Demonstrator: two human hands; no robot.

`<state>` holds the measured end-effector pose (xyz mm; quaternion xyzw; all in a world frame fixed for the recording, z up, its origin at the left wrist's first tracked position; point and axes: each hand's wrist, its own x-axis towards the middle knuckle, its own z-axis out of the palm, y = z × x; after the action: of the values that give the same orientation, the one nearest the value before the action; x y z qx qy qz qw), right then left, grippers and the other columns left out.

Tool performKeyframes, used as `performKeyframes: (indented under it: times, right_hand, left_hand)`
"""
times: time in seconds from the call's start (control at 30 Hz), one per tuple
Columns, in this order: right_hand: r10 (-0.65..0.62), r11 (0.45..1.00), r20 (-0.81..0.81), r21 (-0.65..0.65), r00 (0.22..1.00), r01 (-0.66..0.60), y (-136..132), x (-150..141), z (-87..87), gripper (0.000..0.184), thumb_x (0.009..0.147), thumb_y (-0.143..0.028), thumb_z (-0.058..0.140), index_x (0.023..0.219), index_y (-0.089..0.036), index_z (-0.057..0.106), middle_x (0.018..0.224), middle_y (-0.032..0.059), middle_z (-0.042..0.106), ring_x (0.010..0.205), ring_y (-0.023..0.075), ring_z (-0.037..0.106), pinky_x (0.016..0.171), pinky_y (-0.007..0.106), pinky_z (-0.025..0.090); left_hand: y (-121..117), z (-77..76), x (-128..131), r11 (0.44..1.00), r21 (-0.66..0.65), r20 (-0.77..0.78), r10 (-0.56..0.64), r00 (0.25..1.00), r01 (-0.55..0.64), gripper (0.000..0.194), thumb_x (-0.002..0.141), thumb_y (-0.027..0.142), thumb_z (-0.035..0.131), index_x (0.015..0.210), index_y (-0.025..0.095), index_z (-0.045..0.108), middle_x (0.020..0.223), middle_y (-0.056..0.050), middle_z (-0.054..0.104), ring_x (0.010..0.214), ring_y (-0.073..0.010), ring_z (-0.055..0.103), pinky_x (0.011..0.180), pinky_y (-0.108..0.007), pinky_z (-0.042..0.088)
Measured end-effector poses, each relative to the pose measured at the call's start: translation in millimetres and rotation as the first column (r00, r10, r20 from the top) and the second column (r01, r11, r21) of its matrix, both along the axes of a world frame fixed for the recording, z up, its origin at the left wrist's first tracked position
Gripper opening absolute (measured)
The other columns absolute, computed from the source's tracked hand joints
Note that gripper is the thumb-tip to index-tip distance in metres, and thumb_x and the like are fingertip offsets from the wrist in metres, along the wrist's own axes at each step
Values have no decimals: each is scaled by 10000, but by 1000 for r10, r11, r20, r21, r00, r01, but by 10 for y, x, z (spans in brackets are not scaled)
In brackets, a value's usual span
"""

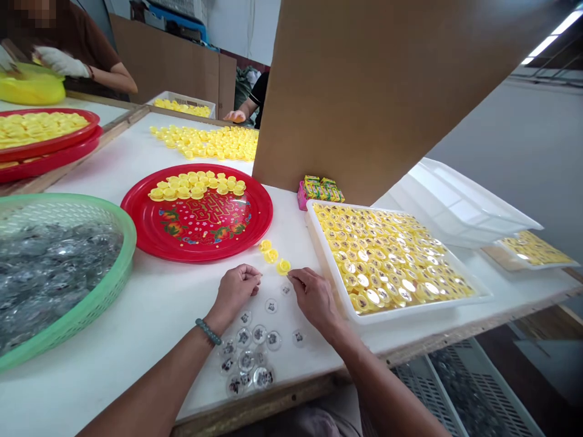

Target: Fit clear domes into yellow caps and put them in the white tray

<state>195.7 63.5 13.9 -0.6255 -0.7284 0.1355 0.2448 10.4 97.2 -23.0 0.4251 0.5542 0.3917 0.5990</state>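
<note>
My left hand [237, 287], a bead bracelet on its wrist, has thumb and fingers pinched together just above the white table; what they hold, if anything, is too small to make out. My right hand [314, 298] is closed in a pinch at the right edge of a small round yellow plastic piece [283, 267]. Two more yellow pieces [271, 255] lie just beyond it. Below and between my hands are several clear round discs [259, 334] with dark printed pictures, some overlapping near the table's front edge.
A red tray [218, 246] holds yellow pieces; a green basket [122, 267] holds clear discs. At right, a white tray [328, 273] is filled with assembled yellow pieces. A cardboard panel [346, 91] rises behind small boxes [322, 189]. Co-workers [98, 42] sit across the table.
</note>
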Motion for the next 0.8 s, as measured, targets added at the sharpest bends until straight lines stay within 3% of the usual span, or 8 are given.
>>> performKeyframes:
  times: [0.2, 0.3, 0.37, 0.47, 0.53, 0.6, 0.67, 0.8]
  right_hand:
    - [204, 978, 179, -71, 962, -194, -84, 68, -61, 267, 847, -135, 497, 1077, -197, 617, 1097, 70, 635, 998, 197, 571, 837, 299, 457]
    - [273, 962, 211, -64, 939, -265, -116, 47, -171, 292, 859, -98, 443, 1066, -194, 624, 1102, 85, 631, 1005, 198, 557, 854, 315, 458]
    - [238, 971, 109, -47, 965, -234, -127, 18, -238, 291, 863, -99, 429, 1043, -196, 636, 1044, 83, 654, 963, 193, 576, 845, 319, 460]
    - [82, 989, -250, -98, 965, -110, -137, -44, -290, 228, 852, -175, 491, 1031, -205, 630, 907, 52, 685, 825, 172, 620, 768, 304, 487]
    - [-45, 980, -510, -189, 859, -61, -140, -92, -285, 190, 816, -218, 551, 995, -204, 613, 797, 20, 680, 708, 153, 622, 677, 281, 502]
    - [-139, 966, -688, -253, 712, -56, -137, -135, -255, 148, 776, -239, 598, 918, -196, 602, 724, -2, 658, 645, 138, 608, 617, 258, 497]
    - [-191, 960, -774, -277, 604, -51, -125, -162, -222, 128, 746, -254, 633, 849, -184, 605, 715, -4, 646, 638, 128, 600, 606, 248, 491]
    - [-222, 962, -843, -272, 490, -31, -101, -182, -209, 158, 716, -268, 673, 828, -171, 621, 703, -4, 628, 624, 116, 587, 608, 246, 482]
  left_hand:
    - [9, 33, -21, 999, 42, 21, 6, 1000, -7, 247, 613, 332, 637, 760, 141, 588, 635, -30, 606, 553, -151, 559, 522, -249, 461]
    - [-25, 21, 14, 997, 62, 2, -39, 999, 38, 235, 643, 327, 636, 780, 140, 596, 644, -30, 606, 558, -152, 558, 529, -254, 461]
    - [-51, 16, 42, 992, 89, -3, -93, 996, 93, 244, 675, 338, 637, 816, 142, 608, 681, -39, 621, 588, -160, 567, 551, -263, 469]
    - [-84, 32, 84, 969, 163, 65, -197, 978, 185, 264, 699, 333, 649, 889, 151, 626, 819, -66, 654, 749, -188, 599, 669, -285, 488]
    - [-103, 62, 108, 955, 195, 135, -252, 958, 223, 273, 697, 317, 665, 912, 152, 631, 875, -74, 659, 827, -198, 598, 728, -289, 481]
    - [-121, 100, 124, 957, 176, 185, -263, 947, 231, 270, 696, 317, 680, 897, 143, 632, 829, -68, 659, 779, -187, 598, 702, -278, 478]
    - [-136, 138, 132, 966, 135, 209, -244, 947, 219, 271, 690, 324, 694, 870, 132, 628, 755, -58, 651, 695, -169, 588, 648, -263, 471]
    - [-152, 186, 136, 975, 93, 251, -218, 943, 201, 297, 670, 308, 713, 881, 123, 613, 726, -54, 646, 661, -159, 581, 619, -251, 456]
